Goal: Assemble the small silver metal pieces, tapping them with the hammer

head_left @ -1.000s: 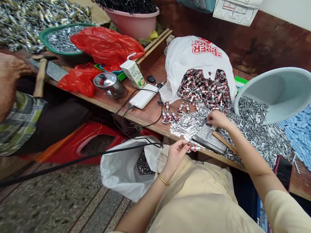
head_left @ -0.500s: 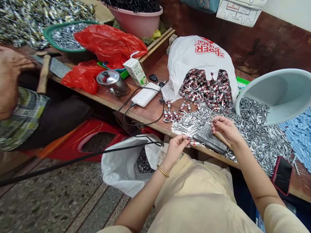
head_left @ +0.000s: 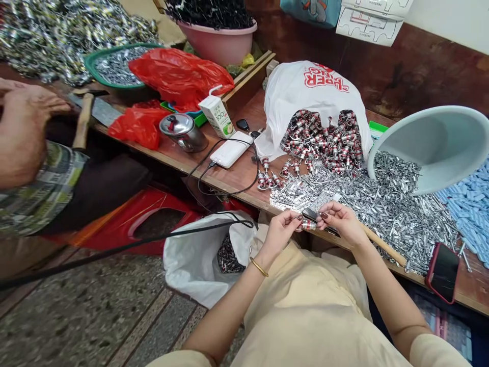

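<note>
My left hand [head_left: 280,232], a gold bangle on its wrist, is closed in a pinch on a small red-and-silver metal piece [head_left: 308,225] just over the table's front edge. Thumb and fingers of my right hand [head_left: 343,223] are pressed together at the piece's right end; whatever they pinch there is too small to make out. Behind the hands lies a heap of small silver metal parts [head_left: 382,204]. A wooden handle [head_left: 384,246] pokes out beside my right wrist. Finished-looking red-and-silver pieces [head_left: 324,140] spill from a white plastic bag [head_left: 315,76].
A tipped grey basin [head_left: 451,142], light-blue strips [head_left: 471,214] and a phone [head_left: 443,272] are on the right. Left are a power bank [head_left: 231,149], metal cup [head_left: 183,132] and juice carton [head_left: 217,116]. A white sack [head_left: 191,275] stands below. Another person's hand [head_left: 30,109] is far left.
My right hand has moved left and down from above the parts heap to the red-and-silver piece. My left hand has kept its pinch. The wooden handle now shows more fully.
</note>
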A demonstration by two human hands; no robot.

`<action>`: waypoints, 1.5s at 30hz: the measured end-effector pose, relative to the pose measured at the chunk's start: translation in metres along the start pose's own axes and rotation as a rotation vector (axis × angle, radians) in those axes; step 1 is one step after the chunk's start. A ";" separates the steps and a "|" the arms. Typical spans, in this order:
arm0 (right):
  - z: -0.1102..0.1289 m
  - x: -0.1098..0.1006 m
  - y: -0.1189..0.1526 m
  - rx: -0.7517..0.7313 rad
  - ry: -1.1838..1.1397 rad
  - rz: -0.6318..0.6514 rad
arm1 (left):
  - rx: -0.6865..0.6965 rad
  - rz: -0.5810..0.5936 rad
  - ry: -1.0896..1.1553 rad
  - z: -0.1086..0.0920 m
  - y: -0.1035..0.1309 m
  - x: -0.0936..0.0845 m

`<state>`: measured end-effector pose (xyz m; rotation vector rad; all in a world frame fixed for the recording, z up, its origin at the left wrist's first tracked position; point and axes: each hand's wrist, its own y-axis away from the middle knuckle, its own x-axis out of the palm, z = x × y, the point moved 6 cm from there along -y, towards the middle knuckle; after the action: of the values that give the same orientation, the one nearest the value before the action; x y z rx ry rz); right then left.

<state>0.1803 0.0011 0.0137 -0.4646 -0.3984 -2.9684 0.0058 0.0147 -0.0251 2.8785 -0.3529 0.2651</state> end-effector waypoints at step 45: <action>0.015 0.033 -0.061 -0.179 1.193 0.307 | -0.151 0.286 -0.361 0.009 -0.071 -0.008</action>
<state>0.1448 0.0618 0.0233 1.0874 0.0776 -2.4094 0.0175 0.0817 -0.0500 2.7110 -0.8141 -0.2314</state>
